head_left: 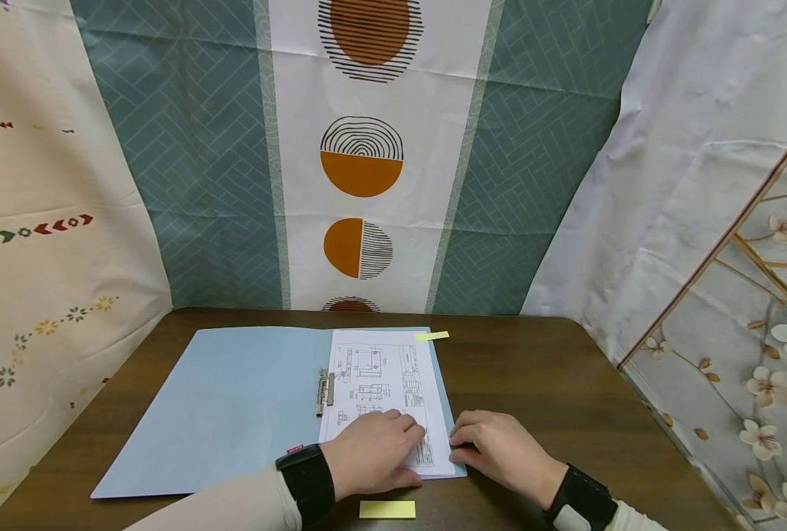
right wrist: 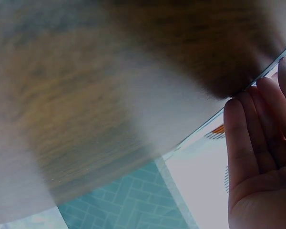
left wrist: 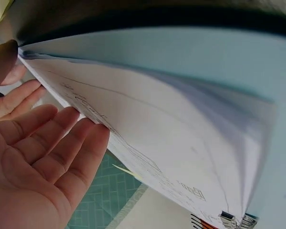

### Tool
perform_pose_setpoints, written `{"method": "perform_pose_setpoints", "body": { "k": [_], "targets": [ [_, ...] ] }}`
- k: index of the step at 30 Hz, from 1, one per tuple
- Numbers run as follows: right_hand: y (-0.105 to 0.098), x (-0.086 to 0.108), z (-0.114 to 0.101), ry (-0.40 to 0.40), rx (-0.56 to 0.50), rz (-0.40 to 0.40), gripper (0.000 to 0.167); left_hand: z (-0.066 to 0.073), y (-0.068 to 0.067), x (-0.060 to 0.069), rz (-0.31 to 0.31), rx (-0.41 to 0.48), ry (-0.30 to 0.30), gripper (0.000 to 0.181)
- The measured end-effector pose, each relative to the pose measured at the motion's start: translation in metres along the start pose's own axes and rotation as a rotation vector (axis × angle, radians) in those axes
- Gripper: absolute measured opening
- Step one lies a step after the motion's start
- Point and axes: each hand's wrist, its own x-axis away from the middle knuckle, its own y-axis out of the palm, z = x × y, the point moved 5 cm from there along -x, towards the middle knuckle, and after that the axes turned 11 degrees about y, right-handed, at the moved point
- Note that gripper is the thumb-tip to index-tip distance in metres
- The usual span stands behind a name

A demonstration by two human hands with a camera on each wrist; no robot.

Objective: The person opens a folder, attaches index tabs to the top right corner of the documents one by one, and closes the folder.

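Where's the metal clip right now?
In the head view, the metal clip is left of centre, at the left edge of the printed drawing, near the fold of the blue folder, beyond the left hand.

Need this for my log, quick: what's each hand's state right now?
Left hand: open, resting on the printed drawing sheet.
Right hand: open, at the right edge of the blue folder.

The folder (head_left: 234, 413) lies on the table (head_left: 532, 376), papers (head_left: 389, 391) on its right side, a strip (head_left: 387, 509) before it.
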Motion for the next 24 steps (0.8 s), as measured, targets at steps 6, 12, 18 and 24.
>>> {"method": "perform_pose_setpoints", "body": {
  "k": [6, 12, 18, 24],
  "targets": [
    [0.0003, -0.0009, 0.0002, 0.008, 0.007, -0.002, 0.015, 0.0038, -0.0001, -0.0047, 0.005, -0.036, -0.024, 0.059],
    [-0.0004, -0.0019, -0.0013, 0.017, 0.004, -0.005, 0.015, 0.0054, -0.0003, -0.0067, 0.002, -0.05, -0.033, 0.053],
    [-0.0028, -0.002, -0.0024, 0.004, -0.027, 0.003, 0.011, 0.0044, -0.0008, -0.0055, 0.014, -0.057, 0.015, 0.041],
    [-0.0041, -0.0018, -0.001, -0.01, -0.035, 0.023, 0.003, 0.0037, -0.0029, -0.0029, 0.046, -0.065, 0.029, 0.019]
  ]
}}
